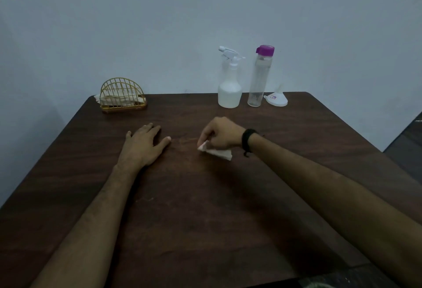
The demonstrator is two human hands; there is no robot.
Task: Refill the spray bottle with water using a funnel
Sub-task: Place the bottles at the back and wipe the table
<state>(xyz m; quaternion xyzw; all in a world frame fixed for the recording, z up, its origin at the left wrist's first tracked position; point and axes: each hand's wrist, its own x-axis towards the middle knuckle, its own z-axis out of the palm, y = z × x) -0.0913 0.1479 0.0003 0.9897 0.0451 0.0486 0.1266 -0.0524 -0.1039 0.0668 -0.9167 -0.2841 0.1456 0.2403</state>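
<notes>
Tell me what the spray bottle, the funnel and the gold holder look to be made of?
Spray bottle: milky, translucent plastic, judging by its cloudy body and moulded white trigger. Funnel: white plastic, smooth and slightly see-through. Holder: probably metal wire with a gold finish, given its thin arched bars.

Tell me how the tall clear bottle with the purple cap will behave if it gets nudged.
The tall clear bottle with the purple cap is narrow and high, so it probably tips easily. It looks nearly empty, hence likely light. Once down, its round body would probably roll.
</notes>
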